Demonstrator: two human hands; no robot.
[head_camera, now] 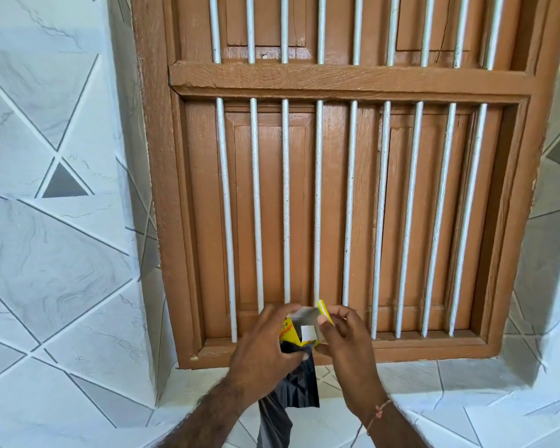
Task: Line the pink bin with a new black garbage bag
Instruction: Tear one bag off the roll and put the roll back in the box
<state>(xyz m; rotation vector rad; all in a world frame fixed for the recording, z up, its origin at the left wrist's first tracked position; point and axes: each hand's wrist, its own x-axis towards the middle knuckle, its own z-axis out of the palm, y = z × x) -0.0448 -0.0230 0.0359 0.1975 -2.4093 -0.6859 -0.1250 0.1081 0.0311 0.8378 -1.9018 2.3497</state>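
A small yellow and white carton of garbage bags [307, 328] is held at the foot of the window, its top flap open. My left hand [265, 344] grips the carton's left side and also pinches a black garbage bag [288, 399] that hangs folded down below it. My right hand [346, 341] holds the carton's right side, fingers on the yellow flap. The pink bin is not in view.
A brown wooden window [337, 189] with shut shutters and white vertical bars [317, 205] fills the view ahead. A white tiled sill [434, 379] runs under it. Marbled white and grey tiled walls [52, 253] stand on both sides.
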